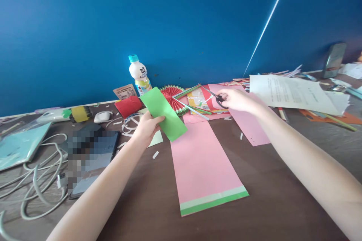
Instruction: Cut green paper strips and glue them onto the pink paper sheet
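Note:
My left hand (147,128) grips a bright green paper strip (165,115) by its left edge, thumb on top. In my right hand (233,99) is a pair of scissors (220,99), blades pointing left and apart from the green paper. Below them a long pink sheet (205,162) lies flat on the table, with a pale green and a bright green band (216,202) across its near end. Behind the green strip stands a pleated red and green paper fan (171,96). A second pink sheet (251,128) lies under my right wrist.
A bottle with a teal cap (138,73) stands by the blue wall. On the left are a tablet (97,165), white cables (36,180), a red pouch (128,106) and an earbud case (102,117). Printed sheets (285,92) lie at right, a phone (334,60) beyond. Paper scraps (155,154) are scattered about.

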`<state>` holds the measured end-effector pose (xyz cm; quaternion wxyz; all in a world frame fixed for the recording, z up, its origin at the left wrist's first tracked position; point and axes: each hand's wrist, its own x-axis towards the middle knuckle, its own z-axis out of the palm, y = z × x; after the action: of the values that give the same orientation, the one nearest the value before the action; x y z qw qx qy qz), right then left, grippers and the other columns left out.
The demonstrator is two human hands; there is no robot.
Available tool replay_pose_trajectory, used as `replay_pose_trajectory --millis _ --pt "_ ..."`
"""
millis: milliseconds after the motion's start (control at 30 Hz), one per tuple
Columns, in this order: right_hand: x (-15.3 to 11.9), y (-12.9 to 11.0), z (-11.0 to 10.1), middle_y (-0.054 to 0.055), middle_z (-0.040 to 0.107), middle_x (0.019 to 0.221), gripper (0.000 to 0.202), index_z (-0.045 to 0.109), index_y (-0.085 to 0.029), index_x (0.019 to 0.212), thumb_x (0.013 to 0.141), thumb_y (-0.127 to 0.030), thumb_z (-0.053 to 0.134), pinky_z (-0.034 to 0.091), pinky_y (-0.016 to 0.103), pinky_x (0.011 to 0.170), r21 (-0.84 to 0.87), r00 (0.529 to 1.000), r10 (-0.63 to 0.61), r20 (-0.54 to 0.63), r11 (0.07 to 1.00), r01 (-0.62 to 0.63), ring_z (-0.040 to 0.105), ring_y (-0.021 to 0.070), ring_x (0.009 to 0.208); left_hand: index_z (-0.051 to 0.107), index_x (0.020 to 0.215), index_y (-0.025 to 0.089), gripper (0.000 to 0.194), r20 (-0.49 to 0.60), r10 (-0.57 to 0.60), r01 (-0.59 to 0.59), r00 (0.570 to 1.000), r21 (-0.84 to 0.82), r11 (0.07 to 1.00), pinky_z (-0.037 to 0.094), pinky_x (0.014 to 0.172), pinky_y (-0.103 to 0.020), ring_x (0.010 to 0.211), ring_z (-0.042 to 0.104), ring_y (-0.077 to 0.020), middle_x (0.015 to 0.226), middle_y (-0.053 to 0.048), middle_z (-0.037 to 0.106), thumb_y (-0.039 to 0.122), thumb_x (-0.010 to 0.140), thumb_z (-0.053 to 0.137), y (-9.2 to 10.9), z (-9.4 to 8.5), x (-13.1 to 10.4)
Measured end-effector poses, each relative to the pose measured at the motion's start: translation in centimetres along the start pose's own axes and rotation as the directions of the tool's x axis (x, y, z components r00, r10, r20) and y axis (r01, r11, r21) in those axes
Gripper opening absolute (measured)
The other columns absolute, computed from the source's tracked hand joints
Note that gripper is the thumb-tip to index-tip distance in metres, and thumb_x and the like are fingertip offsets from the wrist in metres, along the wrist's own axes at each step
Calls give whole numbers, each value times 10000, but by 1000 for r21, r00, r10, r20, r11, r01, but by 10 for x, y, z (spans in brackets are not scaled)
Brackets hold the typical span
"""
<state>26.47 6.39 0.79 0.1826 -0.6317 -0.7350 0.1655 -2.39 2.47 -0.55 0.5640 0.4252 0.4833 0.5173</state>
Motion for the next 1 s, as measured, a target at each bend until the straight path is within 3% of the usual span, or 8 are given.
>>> replay_pose_trajectory --millis 167,300,433,533,600,733,1000 --pt "-13 -31 5 -14 578 747 333 399 -209 972 683 -65 480 414 264 623 425 962 -170 214 903 65 554 134 684 615 869 133 332 -39 23 -26 999 -84 996 528 658 -282 779 649 -186 897 -72 692 104 554 712 0 1 1" --pt "-21 -45 22 -35 534 720 294 351 -219 871 711 -203 597 450 276 668 645 845 -378 380 762 51 554 122 693 606 828 134 244 -97 86 -101 992 -165 981 531 680 -254 743 654 -152 833 -55 699 83 602 680 2 0 4" --pt "-25 -48 38 -29 473 729 258 382 -212 828 773 -392 557 471 278 633 685 781 -430 453 729 4 517 100 648 600 833 160 230 -158 115 -147 981 -208 967 531 698 -247 760 658 -142 849 -42 701 52 636 648 4 -2 5" --pt "-28 -49 42 -10 476 779 251 443 -208 900 797 -422 526 472 261 603 630 757 -479 445 768 116 508 98 664 595 848 178 236 -185 132 -174 974 -233 957 529 716 -245 777 661 -138 854 -37 702 35 662 620 6 -2 6" --pt "-29 -49 43 10 501 814 249 474 -202 940 809 -411 514 466 251 588 583 750 -496 438 791 183 525 112 702 592 856 187 241 -192 132 -177 973 -239 955 528 730 -246 780 663 -135 844 -30 702 31 674 608 6 -1 5" --pt "-30 -50 47 43 557 842 212 506 -188 921 854 -376 436 463 259 595 584 766 -488 419 790 184 568 145 784 592 873 194 252 -186 112 -156 976 -242 958 530 733 -253 780 666 -137 817 -23 704 32 680 603 7 1 4" --pt "-28 -50 52 14 559 772 225 545 -202 847 791 -420 539 445 286 602 541 820 -492 291 792 283 529 132 646 611 872 177 243 -140 95 -129 985 -254 959 531 700 -234 766 665 -133 826 -31 710 47 667 626 7 2 2"
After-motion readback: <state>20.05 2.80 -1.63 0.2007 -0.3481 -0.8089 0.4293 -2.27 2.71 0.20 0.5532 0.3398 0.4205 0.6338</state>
